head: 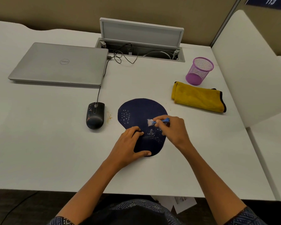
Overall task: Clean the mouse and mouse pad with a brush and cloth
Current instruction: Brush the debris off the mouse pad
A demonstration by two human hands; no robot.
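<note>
The right hand pinches a small blue brush, its pale bristles touching the dark blue mouse pad near the pad's right side. The left hand lies flat with fingers spread, pressing the pad's near-left edge, thumb along the near rim. Pale specks dot the pad between the hands. The black wired mouse sits just left of the pad, apart from it, with crumbs between them. A folded yellow cloth lies to the right, beside a purple mesh cup. The closed laptop reads "Dell"; a blue sign reads "113". The white desk is bare at near left
</note>
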